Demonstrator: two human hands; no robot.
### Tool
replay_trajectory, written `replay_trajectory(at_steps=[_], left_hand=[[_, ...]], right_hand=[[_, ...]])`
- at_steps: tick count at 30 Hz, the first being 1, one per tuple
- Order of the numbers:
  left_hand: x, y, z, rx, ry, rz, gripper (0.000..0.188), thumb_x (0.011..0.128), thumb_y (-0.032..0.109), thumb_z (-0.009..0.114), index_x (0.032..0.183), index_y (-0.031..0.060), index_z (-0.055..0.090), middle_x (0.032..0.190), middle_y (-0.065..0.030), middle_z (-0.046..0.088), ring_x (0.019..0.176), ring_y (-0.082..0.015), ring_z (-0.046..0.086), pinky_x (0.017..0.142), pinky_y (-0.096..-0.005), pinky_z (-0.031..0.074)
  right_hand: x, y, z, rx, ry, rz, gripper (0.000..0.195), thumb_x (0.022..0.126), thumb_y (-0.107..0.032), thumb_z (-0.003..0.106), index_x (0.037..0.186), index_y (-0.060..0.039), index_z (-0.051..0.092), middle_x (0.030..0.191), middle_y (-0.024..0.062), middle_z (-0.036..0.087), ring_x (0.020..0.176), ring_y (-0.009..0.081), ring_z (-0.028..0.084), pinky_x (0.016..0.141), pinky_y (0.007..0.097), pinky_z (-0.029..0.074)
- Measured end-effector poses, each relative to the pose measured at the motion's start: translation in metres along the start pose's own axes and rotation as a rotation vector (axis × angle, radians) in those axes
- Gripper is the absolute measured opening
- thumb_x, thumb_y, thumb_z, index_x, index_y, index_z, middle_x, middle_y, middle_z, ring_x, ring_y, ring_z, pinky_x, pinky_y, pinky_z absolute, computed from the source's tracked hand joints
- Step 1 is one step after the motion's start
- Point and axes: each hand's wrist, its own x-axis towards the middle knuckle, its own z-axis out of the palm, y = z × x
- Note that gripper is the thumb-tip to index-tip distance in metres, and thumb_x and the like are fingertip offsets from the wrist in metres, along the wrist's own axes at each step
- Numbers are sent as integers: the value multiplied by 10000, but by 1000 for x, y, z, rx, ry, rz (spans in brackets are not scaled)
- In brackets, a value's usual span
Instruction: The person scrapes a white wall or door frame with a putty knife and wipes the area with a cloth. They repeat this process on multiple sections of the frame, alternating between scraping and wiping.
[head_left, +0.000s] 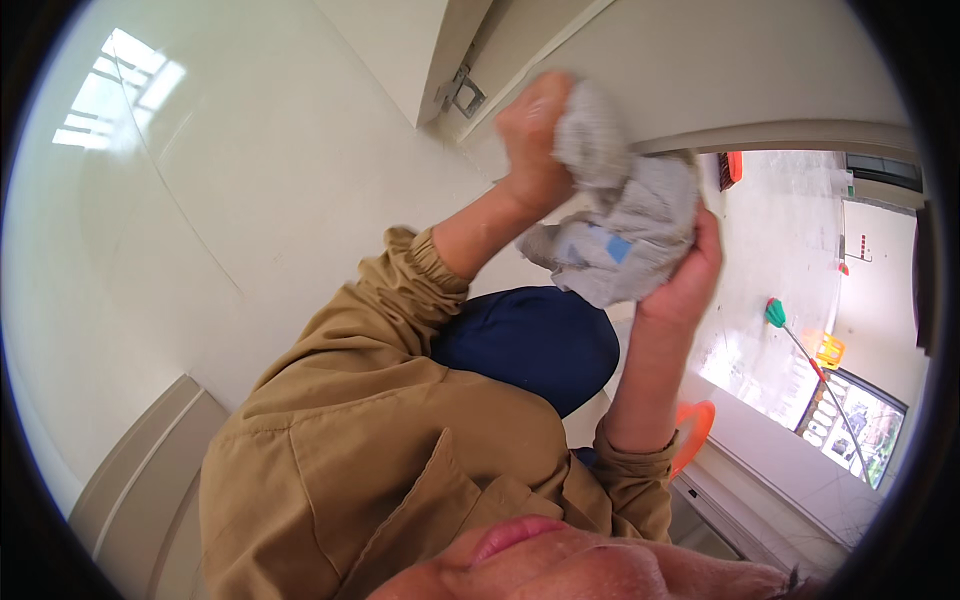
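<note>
A greyish-white cloth (652, 210) with a small blue patch is bunched between my two hands. My left hand (536, 139), blurred, grips a wadded end of it at the upper left. From the right side, my right hand (686, 274) holds the wider, crumpled part, with the thumb along its edge. Just beyond the cloth runs the lower edge of a pale panel (765, 82); whether the cloth touches it I cannot tell. To the left of that panel, a metal hinge (466, 91) shows inside an opened cabinet.
A glossy pale surface (225, 195) fills the left side. My dark blue trouser knee (529, 345) is below the cloth. An orange plastic rim (696, 435) shows beside my right forearm. Farther right are a green-headed long-handled mop (777, 312) and a yellow plastic object (829, 349).
</note>
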Motion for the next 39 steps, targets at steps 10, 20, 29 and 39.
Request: replay_trajectory(at_steps=[10, 20, 29, 39], left_hand=[[-42, -38, -33, 200, -143, -212, 282, 660, 113, 695, 779, 49, 447, 707, -150, 504, 658, -366, 519, 576, -393, 422], [14, -30, -47, 229, -92, -16, 456, 571, 18, 702, 987, 7, 515, 902, -149, 515, 806, -348, 515, 663, -385, 432], [5, -13, -29, 177, -39, 32, 479, 568, 58, 685, 1032, -16, 594, 1042, -145, 532, 902, -345, 453, 809, -391, 391], [-4, -12, -30, 187, -67, -25, 445, 594, 52, 664, 1032, -5, 610, 1074, -128, 534, 944, -337, 453, 832, -381, 390]], right_hand=[[-6, 10, -3, 16, -180, 102, 443, 847, -139, 383, 1254, 25, 443, 1206, 134, 528, 1096, 245, 525, 958, 362, 402], [-8, 16, -12, 0, -219, 114, 449, 835, -129, 362, 1241, 48, 432, 1174, 139, 536, 1103, 238, 515, 961, 346, 394], [-6, 16, -13, -12, -231, 126, 434, 839, -126, 348, 1226, 47, 442, 1169, 140, 538, 1094, 245, 523, 957, 362, 404], [-3, 21, -8, 39, -195, 152, 417, 838, -123, 384, 1223, 20, 453, 1170, 132, 543, 1080, 247, 533, 944, 371, 418]])
